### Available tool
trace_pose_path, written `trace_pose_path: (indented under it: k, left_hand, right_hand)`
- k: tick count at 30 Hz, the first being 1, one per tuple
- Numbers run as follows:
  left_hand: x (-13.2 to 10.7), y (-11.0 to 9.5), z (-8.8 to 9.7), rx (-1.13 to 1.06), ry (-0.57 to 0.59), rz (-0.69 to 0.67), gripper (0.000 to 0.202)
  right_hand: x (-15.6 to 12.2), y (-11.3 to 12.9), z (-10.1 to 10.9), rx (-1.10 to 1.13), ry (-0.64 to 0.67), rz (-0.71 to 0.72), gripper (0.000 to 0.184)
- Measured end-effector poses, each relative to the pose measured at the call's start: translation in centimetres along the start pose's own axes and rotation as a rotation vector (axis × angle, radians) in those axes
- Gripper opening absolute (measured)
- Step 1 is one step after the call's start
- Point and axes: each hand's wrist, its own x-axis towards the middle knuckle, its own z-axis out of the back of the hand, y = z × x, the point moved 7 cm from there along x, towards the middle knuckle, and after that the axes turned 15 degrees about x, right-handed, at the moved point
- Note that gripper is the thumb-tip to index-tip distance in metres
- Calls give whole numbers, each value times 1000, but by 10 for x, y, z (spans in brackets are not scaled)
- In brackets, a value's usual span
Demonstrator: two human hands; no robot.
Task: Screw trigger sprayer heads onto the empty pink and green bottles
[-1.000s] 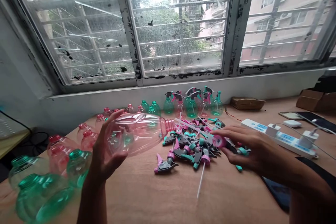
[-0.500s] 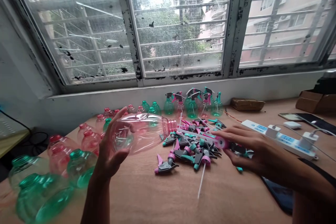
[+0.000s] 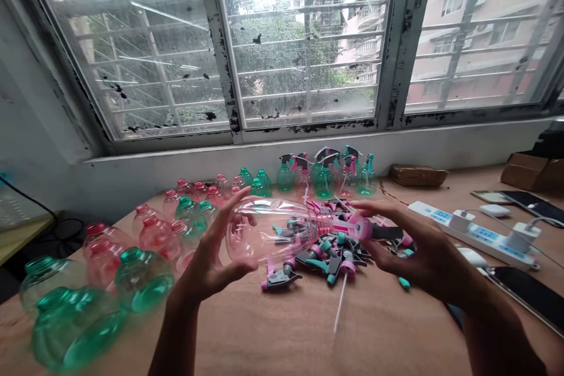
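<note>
A clear pink plastic bottle [image 3: 268, 229] lies sideways in the air, its threaded neck pointing right. My left hand [image 3: 215, 258] grips it round the base, thumb below and fingers above. My right hand [image 3: 409, 252] is closed on a spray trigger head [image 3: 363, 227] with a pink collar and a dark body. The head's tube runs into the bottle's neck, and the collar sits just right of the neck, apart from it. Beneath them is a pile of loose pink, teal and grey spray heads [image 3: 330, 261].
Open pink bottles [image 3: 156, 235] and green bottles [image 3: 73, 326] stand on the left. Bottles fitted with spray heads [image 3: 325, 179] line the window wall. At right are a white power strip [image 3: 476, 235] with chargers, a phone [image 3: 529, 294], a brown packet [image 3: 418, 176] and a cardboard box [image 3: 533, 171].
The bottle has moved right with my left hand. The spray head has shifted slightly left, its tube now deeper in the neck and its collar close to the bottle's mouth.
</note>
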Motion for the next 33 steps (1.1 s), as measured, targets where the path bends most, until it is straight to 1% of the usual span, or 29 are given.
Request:
trace_pose_path:
  k: [3,5,7,11,14,16,18,21,23,25,29,33]
  left_hand:
    - [3,-3,-11,-35,71,-1,103]
    - [4,-4,-16,-25,82,11,113]
    - [5,-5,-19,33,88,18,117]
    - [6,-15,-22,198,117,5,103]
    - [4,-27,-19,249,107,-7,102]
    - [3,-30,-16,274,89,12,103]
    - [1,-29,-16,276,74,33,103]
    - [2,-23,-20,185,64,24,102]
    - [4,-21,-26,103,79,2,104]
    - [6,-20,-31,77,99,-9,106]
    - [7,-18,-38,148,110,-8,107]
    - [4,-9,-41,165,118,49,104]
  right_hand:
    - [2,1,-6,97,-85,-52,29]
    - [3,-2,-10,123,-106,-100,23]
    - [3,-8,-13,157,-116,-163,24]
    - [3,-23,-16,323,-117,-281,26]
    - [1,-27,-16,449,-138,-314,20]
    - [0,-28,-16,527,-159,-344,16]
    - [-1,-29,-19,582,-157,-384,17]
    - [-1,-30,-26,619,-140,-429,20]
    - [-1,-30,-28,633,-135,-421,19]
    - [-1,-29,-29,636,-133,-395,18]
    - [0,-30,-27,580,-132,-364,16]
    - [6,-27,-22,437,-150,-238,24]
